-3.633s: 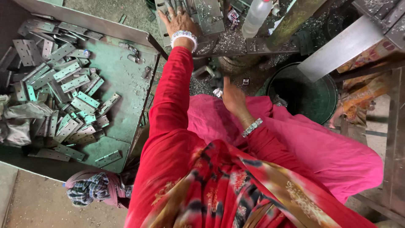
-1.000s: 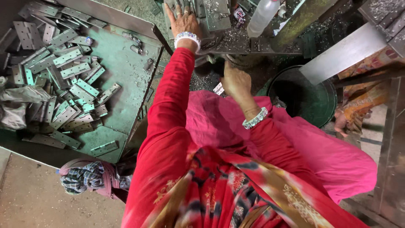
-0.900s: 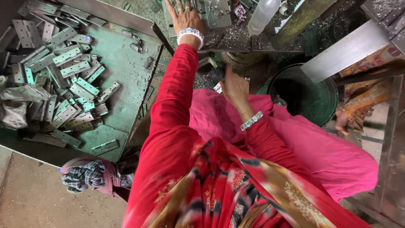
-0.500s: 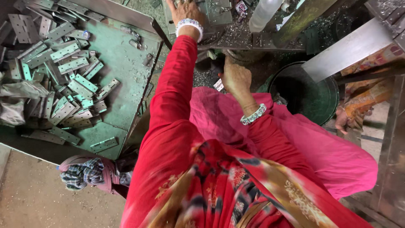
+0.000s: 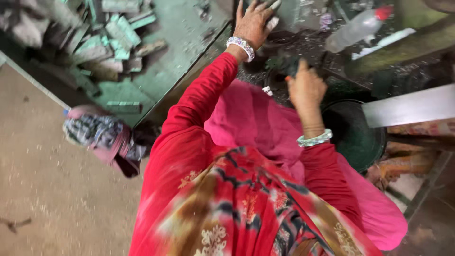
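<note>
My left hand (image 5: 253, 21), with a beaded bracelet at the wrist, reaches forward and lies with fingers spread on the dark, gritty machine bed (image 5: 303, 45), touching a small grey metal piece (image 5: 273, 20). My right hand (image 5: 305, 87), also with a bracelet, is raised with its back to me and its fingers curled by a dark machine part (image 5: 279, 66). The blur hides whether it holds anything. Red sleeves and a pink cloth (image 5: 246, 118) on my lap fill the middle of the view.
A green metal tray (image 5: 189, 33) at the upper left holds several flat metal plates (image 5: 118, 33). A clear plastic bottle with a red cap (image 5: 355, 28) lies on the machine. A dark green bucket (image 5: 355, 137), a grey metal beam (image 5: 407, 106) and a cloth bundle (image 5: 99, 135) surround me.
My right hand has risen from beside my lap toward the machine. My left hand stays on the machine bed. The view has swung, pushing the tray up and left.
</note>
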